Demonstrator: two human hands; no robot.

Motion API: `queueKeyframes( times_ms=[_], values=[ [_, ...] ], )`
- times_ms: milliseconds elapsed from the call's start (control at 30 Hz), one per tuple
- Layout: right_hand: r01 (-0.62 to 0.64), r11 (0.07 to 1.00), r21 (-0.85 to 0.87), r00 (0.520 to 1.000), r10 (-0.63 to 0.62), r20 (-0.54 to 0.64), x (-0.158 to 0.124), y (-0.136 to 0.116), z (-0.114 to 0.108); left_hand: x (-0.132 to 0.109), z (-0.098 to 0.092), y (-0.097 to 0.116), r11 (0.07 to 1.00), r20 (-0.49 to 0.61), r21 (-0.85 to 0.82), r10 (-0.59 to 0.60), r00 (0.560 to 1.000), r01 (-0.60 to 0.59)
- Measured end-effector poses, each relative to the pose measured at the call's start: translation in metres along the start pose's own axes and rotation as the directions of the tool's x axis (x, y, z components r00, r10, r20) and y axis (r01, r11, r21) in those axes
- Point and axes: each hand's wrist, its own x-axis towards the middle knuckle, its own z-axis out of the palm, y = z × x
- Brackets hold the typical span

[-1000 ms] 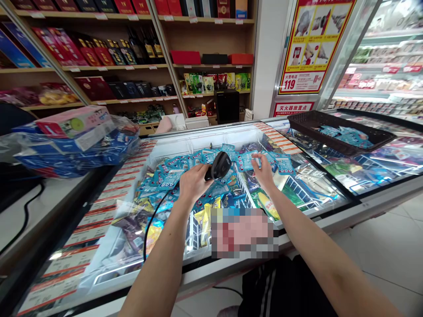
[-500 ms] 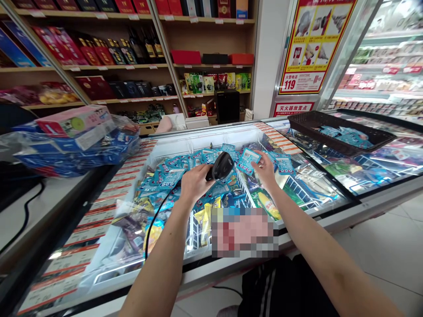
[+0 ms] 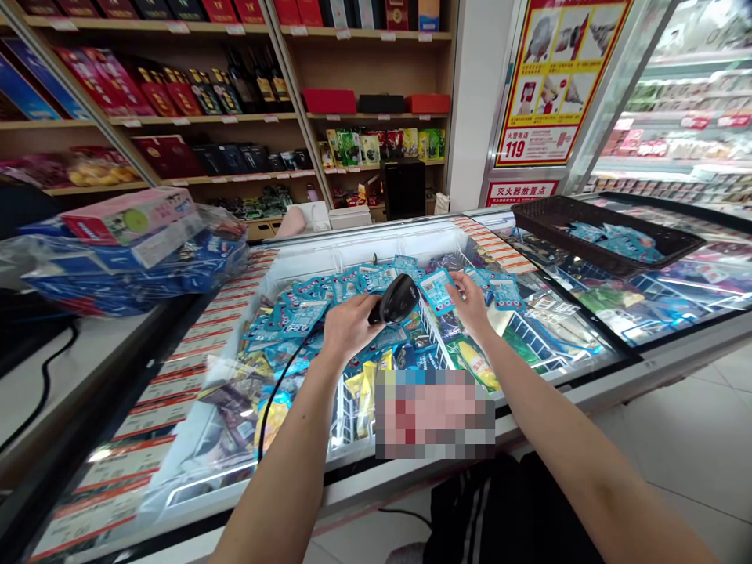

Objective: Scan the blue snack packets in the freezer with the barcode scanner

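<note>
We see the person's left hand (image 3: 348, 325) in the middle of the frame, its fingers wrapped tight around the handle of a black scanner (image 3: 399, 298). The scanner's head points right, towards a blue packet (image 3: 435, 291) just beside it. A black cable (image 3: 275, 395) runs from the scanner down towards the lower left, along the left forearm.

The right hand (image 3: 471, 305) sits just right of centre. It pinches the blue packet by its right edge between thumb and fingertips and holds it up with its printed face turned to the scanner. We cannot tell whether scanner and packet touch; they are very close.

Both hands hover over an open freezer (image 3: 352, 252) that fills the middle of the picture. Under the left hand lies a heap of blue packets (image 3: 302, 309), and a white wire divider (image 3: 433, 335) runs beneath the scanner, with green and yellow bags to its right.

On the glass lid at the upper right rests a black basket (image 3: 544, 213) with more blue packets inside. At the left edge we see a bundle of blue boxes in clear wrap (image 3: 141, 270) with a pink box (image 3: 126, 215) on top. Wooden shelves (image 3: 193, 120) of red and dark boxes fill the upper left, and a red and yellow poster (image 3: 555, 78) hangs at the upper right.
</note>
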Motion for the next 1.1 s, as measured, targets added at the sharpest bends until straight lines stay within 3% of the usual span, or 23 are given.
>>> queueKeyframes(
  times_ms=[433,733,1100],
  values=[
    [-0.029,0.992,-0.124,0.999,0.026,-0.03,-0.001,0.005,-0.001,0.0,-0.003,0.003,1.0,0.032,-0.024,0.006,0.999,-0.005],
    [-0.055,0.992,-0.114,0.999,0.054,-0.004,-0.001,0.004,-0.003,0.0,-0.005,0.006,0.998,0.033,-0.042,0.05,0.998,-0.049],
    [-0.034,0.999,-0.041,0.995,0.03,-0.095,0.001,0.02,-0.001,0.001,-0.008,0.008,0.997,0.052,-0.033,0.069,0.996,-0.067]
  ],
)
